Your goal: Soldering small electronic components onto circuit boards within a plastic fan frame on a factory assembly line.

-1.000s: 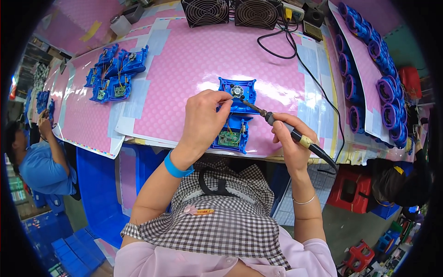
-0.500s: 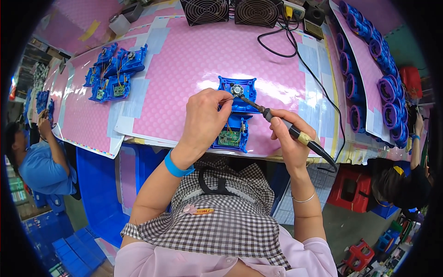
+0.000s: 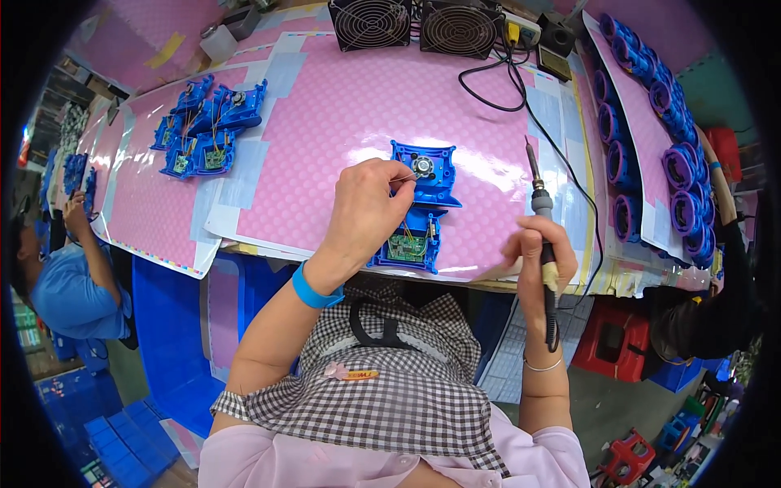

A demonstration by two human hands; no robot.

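In my right hand point(image 3: 547, 254) is a soldering iron point(image 3: 540, 191), its tip pointing up and away over the table's right part, well apart from the blue housing. My left hand point(image 3: 368, 203) pinches a thin wire point(image 3: 404, 177) beside the round metal speaker point(image 3: 422, 166). That speaker sits in the upper half of a blue plastic housing point(image 3: 446, 189). Nearer to me lies the other half, with a green circuit board point(image 3: 406, 247) and thin coloured wires; my left hand hides part of its left side.
Several blue housings with boards and wires point(image 3: 213, 122) lie to the left. Two black fans point(image 3: 370, 24) stand at the back. A black cord point(image 3: 561, 154) runs down the right side. Purple-ringed blue parts point(image 3: 682, 167) line a raised board at right. Other people work at both sides.
My right hand has drawn the soldering iron away from the speaker, to the right, and turned it upright. My left hand stays by the speaker with the wire.
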